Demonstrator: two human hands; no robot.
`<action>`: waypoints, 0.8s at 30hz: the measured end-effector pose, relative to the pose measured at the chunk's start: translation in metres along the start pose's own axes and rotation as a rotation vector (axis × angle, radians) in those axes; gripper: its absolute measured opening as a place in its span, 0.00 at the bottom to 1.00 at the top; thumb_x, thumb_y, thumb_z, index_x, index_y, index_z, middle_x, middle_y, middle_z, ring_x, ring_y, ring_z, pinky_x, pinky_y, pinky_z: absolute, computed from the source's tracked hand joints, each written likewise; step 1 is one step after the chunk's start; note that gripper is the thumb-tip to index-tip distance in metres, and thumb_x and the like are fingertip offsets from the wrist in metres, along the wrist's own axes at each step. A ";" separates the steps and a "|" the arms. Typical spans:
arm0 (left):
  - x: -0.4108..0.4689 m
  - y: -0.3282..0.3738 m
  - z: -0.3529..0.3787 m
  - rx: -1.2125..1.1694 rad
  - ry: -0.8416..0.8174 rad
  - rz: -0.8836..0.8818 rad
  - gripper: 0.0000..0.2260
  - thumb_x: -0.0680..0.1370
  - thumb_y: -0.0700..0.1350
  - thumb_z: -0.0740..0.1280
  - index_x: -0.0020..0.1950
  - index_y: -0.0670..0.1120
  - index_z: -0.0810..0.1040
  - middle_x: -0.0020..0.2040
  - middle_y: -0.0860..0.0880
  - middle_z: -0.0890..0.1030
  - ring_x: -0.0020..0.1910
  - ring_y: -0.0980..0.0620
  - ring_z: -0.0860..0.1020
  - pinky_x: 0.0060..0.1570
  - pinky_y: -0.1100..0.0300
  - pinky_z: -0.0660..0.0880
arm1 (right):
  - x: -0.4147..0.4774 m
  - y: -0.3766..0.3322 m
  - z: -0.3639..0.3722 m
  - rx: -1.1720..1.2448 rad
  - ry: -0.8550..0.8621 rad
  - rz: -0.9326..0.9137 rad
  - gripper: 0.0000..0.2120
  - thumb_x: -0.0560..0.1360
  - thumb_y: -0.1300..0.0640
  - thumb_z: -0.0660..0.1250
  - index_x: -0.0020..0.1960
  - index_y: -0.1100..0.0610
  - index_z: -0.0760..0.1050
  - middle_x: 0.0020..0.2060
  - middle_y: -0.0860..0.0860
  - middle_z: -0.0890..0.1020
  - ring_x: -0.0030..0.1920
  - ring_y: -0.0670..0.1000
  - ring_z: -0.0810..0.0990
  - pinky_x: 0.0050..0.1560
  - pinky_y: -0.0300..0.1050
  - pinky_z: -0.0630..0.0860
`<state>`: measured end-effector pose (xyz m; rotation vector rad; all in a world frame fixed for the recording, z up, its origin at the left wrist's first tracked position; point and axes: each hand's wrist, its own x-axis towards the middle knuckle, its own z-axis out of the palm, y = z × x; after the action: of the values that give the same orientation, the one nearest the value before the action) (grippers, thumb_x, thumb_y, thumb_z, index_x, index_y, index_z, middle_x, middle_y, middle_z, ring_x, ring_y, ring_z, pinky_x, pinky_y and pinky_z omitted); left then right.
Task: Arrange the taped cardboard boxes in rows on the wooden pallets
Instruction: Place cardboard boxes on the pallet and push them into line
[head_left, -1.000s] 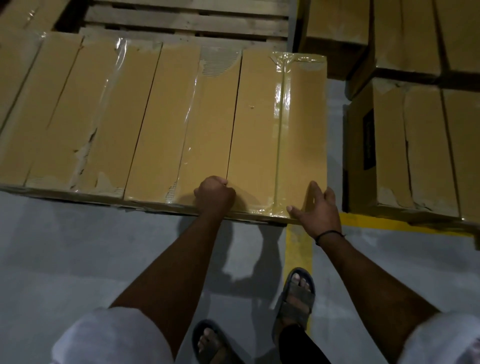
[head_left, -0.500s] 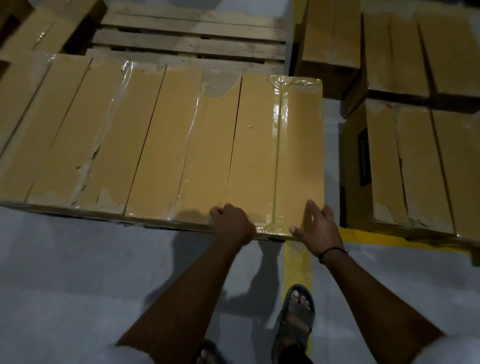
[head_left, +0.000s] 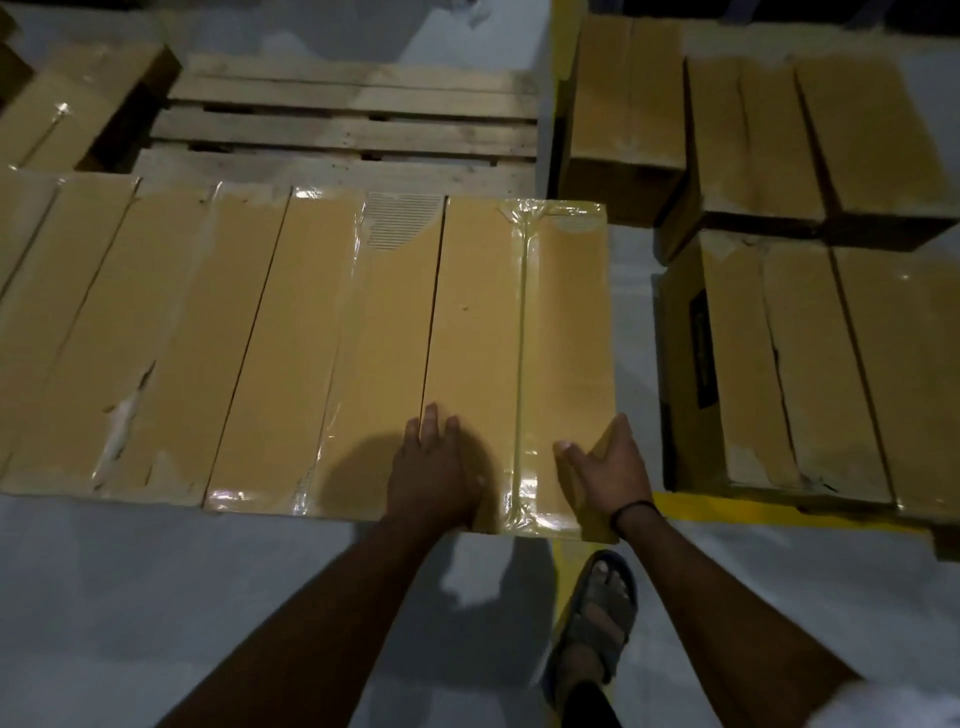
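Earlier fisted, the left hand (head_left: 434, 467) now presses flat on the end box (head_left: 524, 338) on the pallet (head_left: 353, 130); the right hand (head_left: 605, 467), fingers straight, braces its side: row alignment judged nearly complete.

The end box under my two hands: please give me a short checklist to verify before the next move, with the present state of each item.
1. Left hand lies flat on the end box: ok.
2. Right hand at its right front corner, thumb on top: ok.
3. End box tight against the neighbour box: only a thin dark seam shows, cannot tell.
4. Tape along the top unbroken: ok.
5. Bare pallet slats behind the row free for more boxes: ok.
6. Sandalled foot apart from the box front: ok.
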<state>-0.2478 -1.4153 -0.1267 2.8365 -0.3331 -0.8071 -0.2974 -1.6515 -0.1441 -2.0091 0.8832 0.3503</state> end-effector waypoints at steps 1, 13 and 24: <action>0.013 0.000 -0.004 0.029 0.010 0.009 0.44 0.77 0.65 0.64 0.83 0.45 0.47 0.83 0.40 0.42 0.82 0.36 0.45 0.79 0.42 0.52 | 0.010 -0.004 -0.001 0.032 0.010 -0.010 0.44 0.67 0.32 0.71 0.74 0.54 0.61 0.69 0.56 0.75 0.67 0.60 0.74 0.67 0.58 0.74; 0.056 0.017 -0.019 0.024 0.094 -0.061 0.49 0.78 0.67 0.62 0.83 0.42 0.39 0.83 0.41 0.35 0.82 0.39 0.39 0.81 0.48 0.47 | 0.085 -0.048 0.002 0.289 -0.009 0.170 0.34 0.78 0.38 0.60 0.79 0.52 0.60 0.72 0.54 0.73 0.68 0.61 0.74 0.69 0.59 0.71; 0.051 0.014 -0.020 0.018 0.119 -0.060 0.50 0.76 0.69 0.61 0.84 0.43 0.41 0.83 0.40 0.37 0.82 0.40 0.40 0.80 0.49 0.50 | 0.091 -0.036 -0.004 0.215 -0.056 0.136 0.28 0.83 0.49 0.61 0.80 0.54 0.59 0.74 0.56 0.71 0.71 0.63 0.70 0.72 0.60 0.68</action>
<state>-0.1967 -1.4397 -0.1319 2.9075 -0.2405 -0.6457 -0.2078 -1.6831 -0.1692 -1.7393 0.9816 0.3692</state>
